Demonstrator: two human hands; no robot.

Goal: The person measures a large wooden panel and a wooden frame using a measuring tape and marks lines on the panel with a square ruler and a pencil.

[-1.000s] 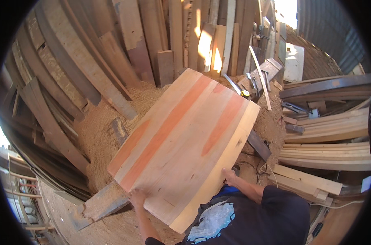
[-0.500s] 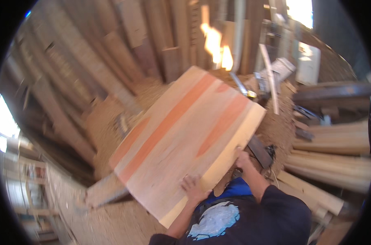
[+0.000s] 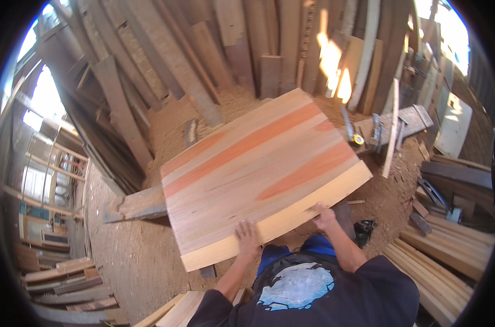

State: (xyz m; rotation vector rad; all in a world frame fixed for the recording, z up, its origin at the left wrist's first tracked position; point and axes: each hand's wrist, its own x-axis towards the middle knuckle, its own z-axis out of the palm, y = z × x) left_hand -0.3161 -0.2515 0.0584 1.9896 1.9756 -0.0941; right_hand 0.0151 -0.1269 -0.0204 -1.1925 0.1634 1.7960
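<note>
A broad wooden panel [image 3: 253, 158] with orange-red streaks and a pale strip along its near edge lies in front of me. It appears to rest across a plank [image 3: 133, 206] on the left and a dark beam [image 3: 343, 217] on the right. My left hand [image 3: 248, 238] lies on the pale strip, fingers spread toward the streaked face. At the near edge, farther right, my right hand [image 3: 326, 218] grips the panel, its lower fingers hidden. A yellow tape measure [image 3: 357, 139] sits beyond the panel's right corner.
Boards [image 3: 225, 49] lean along the far side above sawdust. A long thin stick [image 3: 391, 131] and a plank [image 3: 414, 119] with tools lie at the far right. Timber is stacked at right [image 3: 438, 267] and lower left [image 3: 73, 289]. A black object [image 3: 363, 231] sits near my right arm.
My view has turned, so the panel and surroundings appear rotated clockwise, with the background shifted right. The panel seems slightly nearer to me. Both hands remain on its near side.
</note>
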